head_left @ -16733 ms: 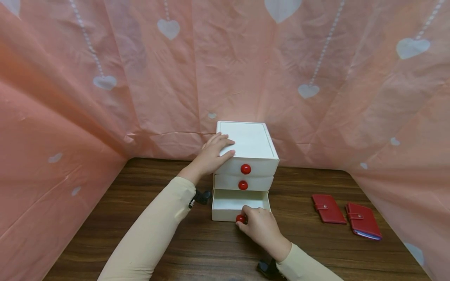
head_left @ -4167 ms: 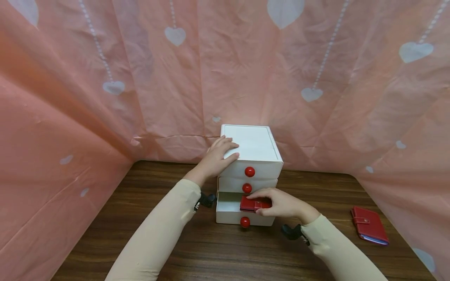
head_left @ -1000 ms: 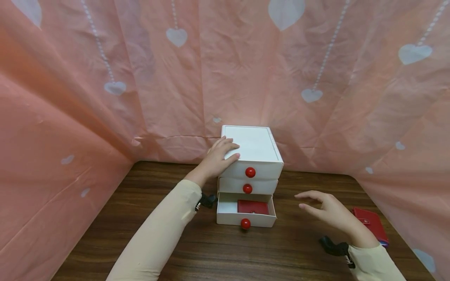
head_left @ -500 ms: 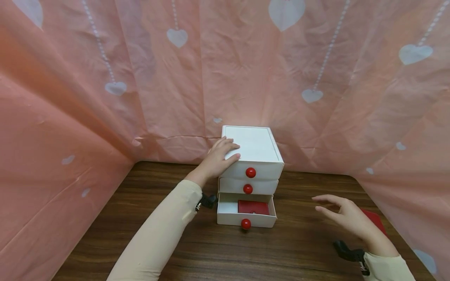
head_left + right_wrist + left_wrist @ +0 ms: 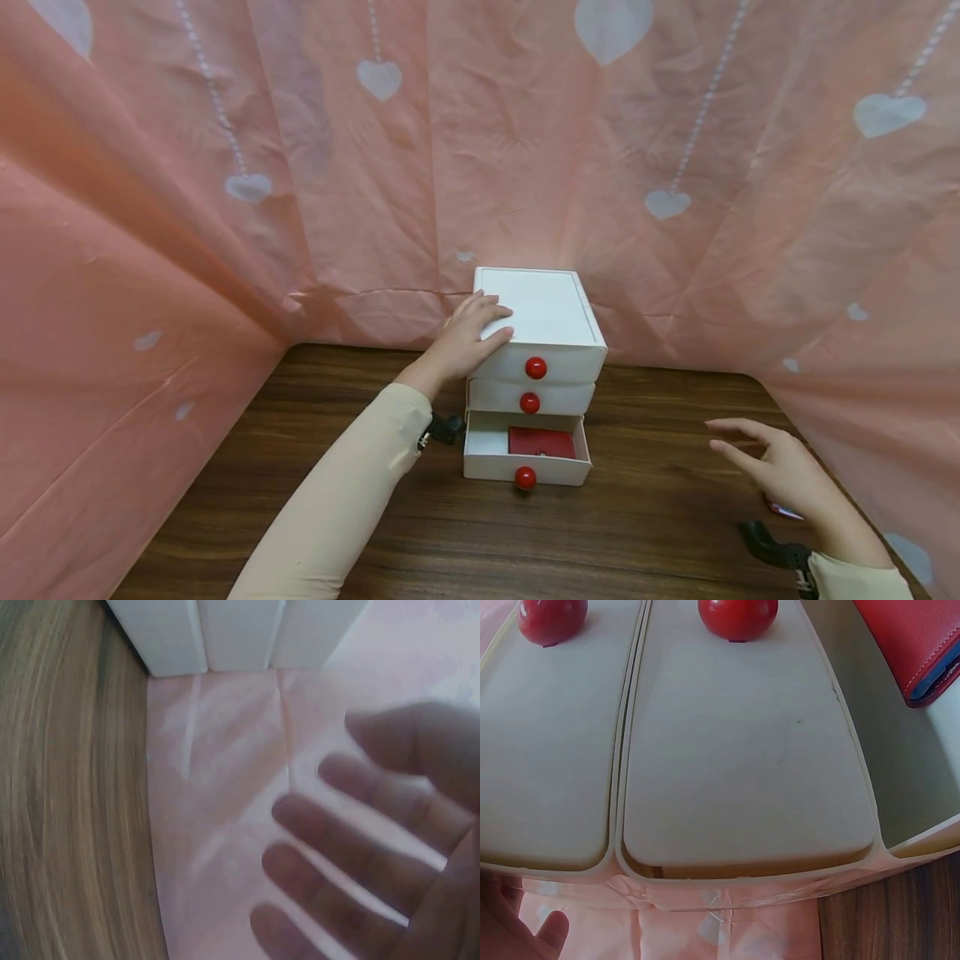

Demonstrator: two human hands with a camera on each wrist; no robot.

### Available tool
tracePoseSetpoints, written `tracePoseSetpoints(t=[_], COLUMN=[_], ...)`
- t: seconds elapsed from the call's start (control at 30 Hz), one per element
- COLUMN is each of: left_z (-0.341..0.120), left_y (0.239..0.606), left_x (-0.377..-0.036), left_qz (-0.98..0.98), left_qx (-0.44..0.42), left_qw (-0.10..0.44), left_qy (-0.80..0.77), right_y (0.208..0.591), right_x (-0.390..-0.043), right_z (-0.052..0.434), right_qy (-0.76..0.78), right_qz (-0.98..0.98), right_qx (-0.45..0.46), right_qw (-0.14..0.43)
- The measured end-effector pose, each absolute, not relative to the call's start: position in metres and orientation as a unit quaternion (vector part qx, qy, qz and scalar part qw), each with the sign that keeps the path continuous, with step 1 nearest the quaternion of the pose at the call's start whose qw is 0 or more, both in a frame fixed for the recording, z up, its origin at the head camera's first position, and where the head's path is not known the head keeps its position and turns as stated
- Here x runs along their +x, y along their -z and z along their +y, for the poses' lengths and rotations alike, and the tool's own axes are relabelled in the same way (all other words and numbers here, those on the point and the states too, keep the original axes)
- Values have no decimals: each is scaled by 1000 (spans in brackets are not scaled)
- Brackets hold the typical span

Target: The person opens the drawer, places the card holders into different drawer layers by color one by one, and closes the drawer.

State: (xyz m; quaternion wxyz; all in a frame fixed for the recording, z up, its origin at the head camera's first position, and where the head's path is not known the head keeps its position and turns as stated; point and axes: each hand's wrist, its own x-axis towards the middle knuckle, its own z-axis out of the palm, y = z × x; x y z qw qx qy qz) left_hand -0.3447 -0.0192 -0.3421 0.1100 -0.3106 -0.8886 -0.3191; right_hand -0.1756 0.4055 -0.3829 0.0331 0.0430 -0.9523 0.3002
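- Since the frame of one second ago, the right hand (image 5: 787, 475) has travelled further to the right side of the surface (image 5: 300, 500), away from the open drawer, and it now covers nearly all of the second red wallet (image 5: 780, 507); only a small corner of that wallet shows below the palm.
- Pink curtain (image 5: 225, 167) with white hearts closes the back and both sides, and its folds hide the far edge of the surface.
- On the surface stands the white drawer box (image 5: 543, 308), close to the curtain; the top two drawers are closed and the bottom drawer (image 5: 483, 454) is pulled out.
- Left hand (image 5: 461, 337) rests on the top left corner of the box as before, its fingers (image 5: 491, 315) laid flat and a little apart, holding nothing; in the left wrist view only a fingertip is seen at the bottom edge.
- Right hand hovers over the surface with its fingers (image 5: 731, 427) spread wide and empty; the right wrist view is blurred, so whether the palm touches the wallet under it I cannot tell.
- One red wallet (image 5: 542, 442) lies flat inside the bottom drawer, towards its right side; the left wrist view cuts it off at the picture edge.
- Three red knobs (image 5: 535, 367) sit on the drawer fronts, one on each.
- Black wrist straps are partly hidden by the sleeves.
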Motion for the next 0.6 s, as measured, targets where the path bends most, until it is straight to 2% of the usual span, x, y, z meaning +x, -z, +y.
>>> tracePoseSetpoints(t=[0.33,0.6], left_z=[-18,-18], left_y=[341,340], left_x=[-342,-342], left_qz=[-890,-892], left_qx=[-308,-303], left_qw=[107,107], left_qy=[318,317], right_y=[392,393], right_x=[-175,-177], right_z=[431,440], right_qy=[-252,-228], right_qz=[-962,-968], right_qx=[17,-25], right_qw=[101,99])
